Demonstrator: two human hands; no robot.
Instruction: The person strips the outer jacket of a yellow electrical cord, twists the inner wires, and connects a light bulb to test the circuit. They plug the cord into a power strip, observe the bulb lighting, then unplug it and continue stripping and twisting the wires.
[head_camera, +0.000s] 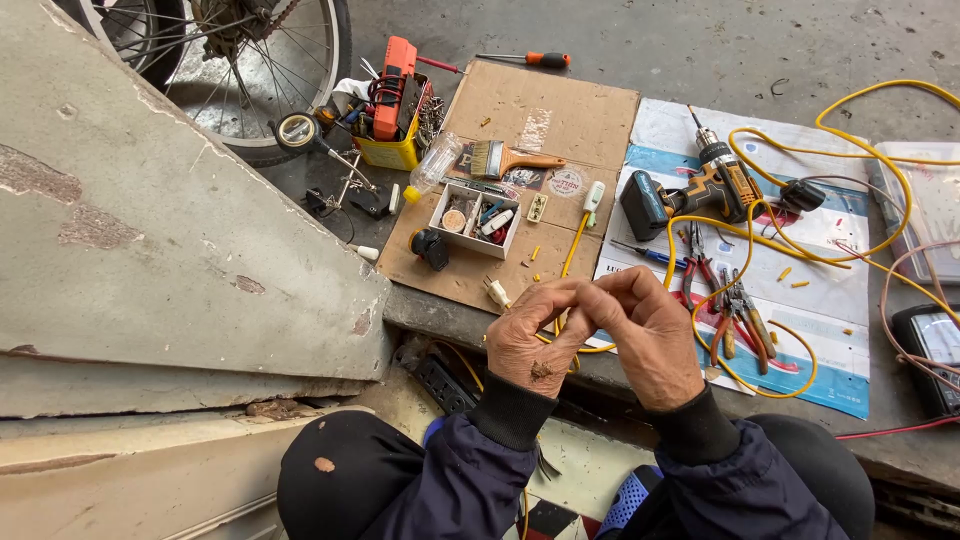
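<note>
My left hand (530, 345) and my right hand (650, 335) meet in front of me, fingertips pinched together on a thin yellow wire (572, 250). The wire runs up from my fingers toward a small white plug piece (594, 196) on the cardboard. A white two-pin plug (496, 292) lies just left of my left hand's fingers. More yellow cable (760, 240) loops over the paper sheet to the right. Both sleeves are dark blue with black cuffs.
A cardboard sheet (560, 110) carries a paintbrush (510, 158) and a white parts box (476, 220). To the right lie a cordless drill (700, 190), pliers (735, 310) and a meter (935, 350). A yellow tool bin (395, 110), bicycle wheel (240, 60) and concrete slab (150, 220) stand left.
</note>
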